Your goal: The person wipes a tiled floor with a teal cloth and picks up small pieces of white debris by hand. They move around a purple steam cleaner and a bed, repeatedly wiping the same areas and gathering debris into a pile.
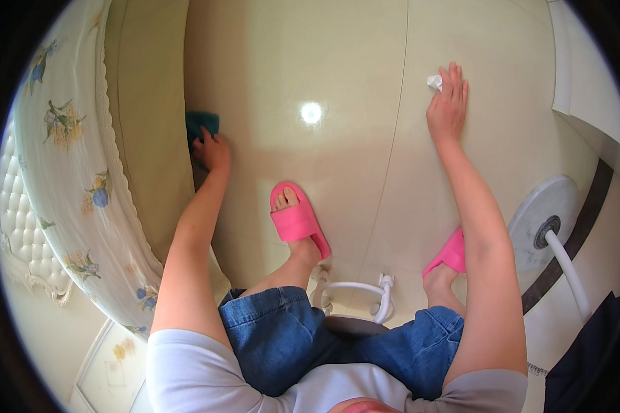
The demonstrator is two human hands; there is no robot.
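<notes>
My left hand (213, 151) reaches down to the floor by the bed's edge, its fingers on a dark teal cloth (204, 124). Part of the cloth is hidden beneath the overhanging beige bed skirt. Out at the right, my right hand (447, 108) lies palm down over the glossy beige tile floor (330, 62), fingers stretched forward. A crumpled piece of white tissue (434, 82) touches or lies beside its index finger; whether the fingers grip it, I cannot tell.
Pink slides (294, 222) are on my feet. Under me is a low seat with a white wheeled frame (356, 285). A round marble-like base with a white pole (535, 222) stands at right, below white furniture (589, 77). A floral bedspread (64, 124) hangs at left.
</notes>
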